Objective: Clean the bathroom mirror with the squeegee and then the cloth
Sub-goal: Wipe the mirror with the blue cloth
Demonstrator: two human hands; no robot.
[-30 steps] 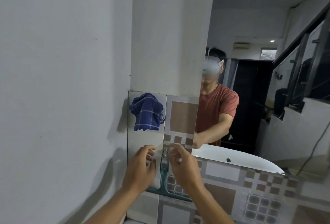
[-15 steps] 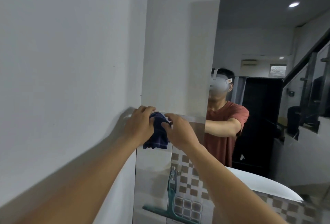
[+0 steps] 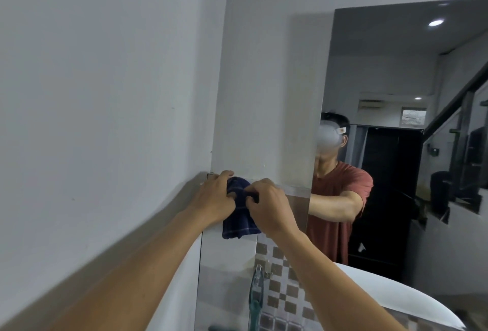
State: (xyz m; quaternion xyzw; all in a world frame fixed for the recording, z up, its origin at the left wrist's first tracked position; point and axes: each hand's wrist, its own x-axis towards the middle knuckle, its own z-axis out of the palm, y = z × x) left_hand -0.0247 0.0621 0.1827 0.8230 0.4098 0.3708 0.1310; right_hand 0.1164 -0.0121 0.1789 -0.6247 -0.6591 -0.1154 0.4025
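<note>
Both hands, left hand [image 3: 216,196] and right hand [image 3: 266,208], are pinched closed on the dark blue checked cloth [image 3: 239,221], which hangs high on the tiled wall strip [image 3: 227,254], probably to lift it off its hook for wiping. The teal plastic squeegee [image 3: 255,296] hangs below them, untouched. The large frameless mirror [image 3: 396,66] begins just right of the hands, with open room across its face.

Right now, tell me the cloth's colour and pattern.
Dark blue cloth with thin pale checks; head view.
</note>
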